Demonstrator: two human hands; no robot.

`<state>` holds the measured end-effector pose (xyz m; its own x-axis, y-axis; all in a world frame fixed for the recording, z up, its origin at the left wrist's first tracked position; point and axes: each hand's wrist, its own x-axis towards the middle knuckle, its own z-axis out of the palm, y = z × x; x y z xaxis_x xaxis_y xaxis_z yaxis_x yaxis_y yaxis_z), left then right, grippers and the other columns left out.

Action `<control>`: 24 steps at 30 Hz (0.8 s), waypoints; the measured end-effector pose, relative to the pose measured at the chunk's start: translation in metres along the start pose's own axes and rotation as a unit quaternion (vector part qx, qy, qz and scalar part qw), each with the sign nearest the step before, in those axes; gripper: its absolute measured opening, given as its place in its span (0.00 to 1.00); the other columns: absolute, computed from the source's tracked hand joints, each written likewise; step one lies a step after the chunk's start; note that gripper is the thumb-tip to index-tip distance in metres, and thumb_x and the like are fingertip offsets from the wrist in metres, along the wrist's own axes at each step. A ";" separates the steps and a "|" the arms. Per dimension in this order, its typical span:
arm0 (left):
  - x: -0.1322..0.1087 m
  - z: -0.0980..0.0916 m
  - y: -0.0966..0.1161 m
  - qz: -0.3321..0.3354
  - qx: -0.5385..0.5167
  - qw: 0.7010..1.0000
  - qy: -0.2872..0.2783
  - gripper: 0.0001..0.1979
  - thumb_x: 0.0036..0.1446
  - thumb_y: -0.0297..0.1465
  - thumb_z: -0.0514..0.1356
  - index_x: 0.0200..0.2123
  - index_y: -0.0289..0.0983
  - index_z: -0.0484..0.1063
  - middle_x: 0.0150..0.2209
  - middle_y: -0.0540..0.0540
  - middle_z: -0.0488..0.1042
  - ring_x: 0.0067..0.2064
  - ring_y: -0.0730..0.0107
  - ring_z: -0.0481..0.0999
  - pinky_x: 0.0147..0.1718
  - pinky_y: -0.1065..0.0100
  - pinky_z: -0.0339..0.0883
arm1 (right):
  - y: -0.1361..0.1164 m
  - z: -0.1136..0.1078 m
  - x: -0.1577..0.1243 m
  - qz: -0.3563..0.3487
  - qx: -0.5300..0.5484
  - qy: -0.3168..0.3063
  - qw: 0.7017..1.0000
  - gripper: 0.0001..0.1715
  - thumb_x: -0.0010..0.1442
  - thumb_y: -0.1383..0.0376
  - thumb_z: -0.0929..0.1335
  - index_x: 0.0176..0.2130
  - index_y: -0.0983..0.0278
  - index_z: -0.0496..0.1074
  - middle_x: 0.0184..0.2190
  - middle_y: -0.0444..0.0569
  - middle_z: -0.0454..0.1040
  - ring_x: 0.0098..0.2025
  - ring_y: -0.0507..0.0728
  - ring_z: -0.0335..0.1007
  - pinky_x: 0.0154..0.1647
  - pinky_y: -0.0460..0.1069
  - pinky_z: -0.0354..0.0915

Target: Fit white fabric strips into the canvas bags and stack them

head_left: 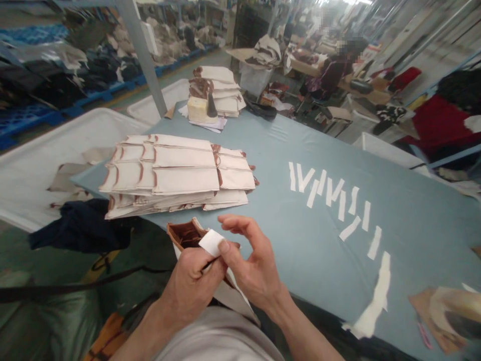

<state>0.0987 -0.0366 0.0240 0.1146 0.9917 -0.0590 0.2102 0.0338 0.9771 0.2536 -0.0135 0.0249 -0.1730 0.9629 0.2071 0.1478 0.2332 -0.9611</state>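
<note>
My left hand (199,278) is closed on a cream fabric piece (235,288) with a brown inner side, held near the table's front edge. The piece's open brown-lined end (184,233) shows beyond my knuckles. A small white strip (211,242) lies over it, just above my left thumb. My right hand (251,255) has its thumb on the right edge of that strip, while its index finger stretches away above. What the remaining right fingers touch is partly hidden. Just beyond both hands, stacked cream pieces (184,165) with brown edges lie on the blue-grey table (270,200).
Several loose white strips (341,203) lie in rows on the right, with a longer ragged strip (376,296) nearer. A tape roll (456,306) sits at the right edge. Another cream stack (221,87) and a yellowish block (202,109) stand at the back. White bins (93,125) flank the left.
</note>
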 end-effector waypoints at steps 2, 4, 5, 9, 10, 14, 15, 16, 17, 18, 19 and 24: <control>0.000 -0.002 0.000 0.002 0.009 1.000 0.000 0.23 0.64 0.44 0.65 0.21 0.37 0.76 0.19 0.50 0.69 0.24 0.68 0.70 0.25 0.71 0.67 | 0.001 -0.003 -0.003 -0.049 -0.039 0.049 0.997 0.11 0.67 0.64 0.73 0.50 0.58 0.77 0.53 0.53 0.85 0.56 0.61 0.80 0.60 0.56 0.72; 0.001 -0.002 -0.001 0.012 0.015 1.000 -0.016 0.22 0.66 0.43 0.64 0.22 0.37 0.75 0.19 0.50 0.70 0.23 0.70 0.69 0.24 0.72 0.65 | 0.002 -0.009 -0.005 -0.042 -0.066 0.054 0.995 0.10 0.68 0.62 0.74 0.50 0.58 0.78 0.52 0.53 0.85 0.55 0.62 0.81 0.59 0.56 0.72; 0.002 -0.003 -0.002 0.018 0.019 0.999 -0.027 0.22 0.67 0.42 0.63 0.22 0.37 0.74 0.20 0.51 0.70 0.23 0.71 0.68 0.24 0.72 0.64 | 0.002 -0.011 -0.004 -0.019 -0.064 0.040 0.997 0.11 0.69 0.60 0.73 0.50 0.59 0.79 0.50 0.53 0.85 0.53 0.62 0.81 0.57 0.55 0.72; 0.006 -0.003 -0.005 0.049 0.045 0.996 -0.060 0.20 0.68 0.37 0.58 0.24 0.37 0.74 0.20 0.51 0.69 0.23 0.72 0.67 0.23 0.73 0.59 | 0.005 -0.015 0.000 0.050 0.011 -0.045 0.998 0.08 0.69 0.59 0.72 0.44 0.60 0.80 0.44 0.49 0.86 0.47 0.59 0.82 0.54 0.53 0.73; 0.008 -0.003 -0.006 0.055 0.050 0.995 -0.067 0.20 0.68 0.36 0.57 0.23 0.36 0.74 0.20 0.51 0.70 0.23 0.72 0.68 0.24 0.72 0.60 | 0.005 -0.014 0.001 0.050 0.023 -0.052 0.997 0.06 0.69 0.61 0.72 0.43 0.60 0.79 0.44 0.49 0.86 0.47 0.59 0.82 0.54 0.53 0.73; 0.014 -0.002 -0.006 0.061 0.048 0.993 -0.086 0.22 0.68 0.36 0.56 0.20 0.36 0.71 0.20 0.50 0.70 0.22 0.72 0.66 0.23 0.72 0.59 | 0.005 -0.007 0.002 0.024 0.027 -0.026 0.999 0.03 0.68 0.66 0.71 0.39 0.60 0.78 0.43 0.49 0.87 0.46 0.58 0.82 0.52 0.52 0.74; 0.015 -0.001 -0.006 0.060 0.047 0.993 -0.085 0.22 0.68 0.36 0.56 0.20 0.37 0.71 0.19 0.51 0.69 0.22 0.72 0.66 0.23 0.72 0.59 | 0.005 -0.006 0.002 0.010 0.021 -0.021 1.000 0.04 0.68 0.66 0.71 0.39 0.59 0.77 0.43 0.49 0.87 0.46 0.58 0.82 0.51 0.52 0.74; 0.016 0.000 -0.005 0.058 0.047 0.994 -0.077 0.22 0.67 0.36 0.56 0.20 0.37 0.71 0.19 0.51 0.69 0.22 0.72 0.66 0.22 0.72 0.58 | 0.005 -0.005 0.002 -0.010 0.009 -0.016 1.000 0.05 0.68 0.67 0.70 0.38 0.59 0.77 0.43 0.49 0.87 0.46 0.58 0.82 0.51 0.52 0.74; 0.016 0.001 -0.005 0.054 0.047 0.995 -0.064 0.20 0.66 0.36 0.57 0.22 0.37 0.72 0.20 0.51 0.71 0.22 0.72 0.68 0.23 0.72 0.60 | 0.005 -0.006 0.003 -0.034 -0.009 -0.009 0.999 0.05 0.68 0.68 0.70 0.39 0.58 0.76 0.44 0.49 0.87 0.46 0.58 0.83 0.50 0.53 0.75; 0.017 0.003 -0.005 0.045 0.045 0.997 -0.044 0.17 0.65 0.36 0.58 0.25 0.37 0.74 0.21 0.51 0.73 0.23 0.71 0.69 0.24 0.72 0.62 | 0.006 -0.007 0.004 -0.063 -0.034 0.006 0.997 0.06 0.68 0.69 0.70 0.39 0.58 0.76 0.44 0.50 0.87 0.46 0.58 0.83 0.50 0.53 0.75; 0.017 0.004 -0.004 0.033 0.041 0.998 -0.015 0.14 0.64 0.37 0.59 0.29 0.37 0.77 0.22 0.51 0.74 0.24 0.70 0.71 0.24 0.72 0.63 | 0.008 -0.009 0.005 -0.093 -0.066 0.029 0.993 0.06 0.69 0.69 0.69 0.40 0.58 0.75 0.44 0.51 0.87 0.47 0.58 0.83 0.50 0.53 0.76; 0.015 0.008 -0.004 -0.037 0.001 0.998 0.050 0.13 0.64 0.41 0.63 0.38 0.38 0.79 0.23 0.53 0.76 0.23 0.69 0.73 0.24 0.73 0.66 | 0.018 -0.019 0.011 -0.186 -0.249 0.118 0.943 0.09 0.70 0.70 0.68 0.42 0.56 0.76 0.44 0.53 0.87 0.46 0.60 0.84 0.49 0.56 0.77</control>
<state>0.1076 -0.0232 0.0177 0.0004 0.9940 -0.1091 0.2173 0.1064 0.9703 0.2729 0.0043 0.0135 -0.0902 0.7910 0.6052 0.5682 0.5399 -0.6210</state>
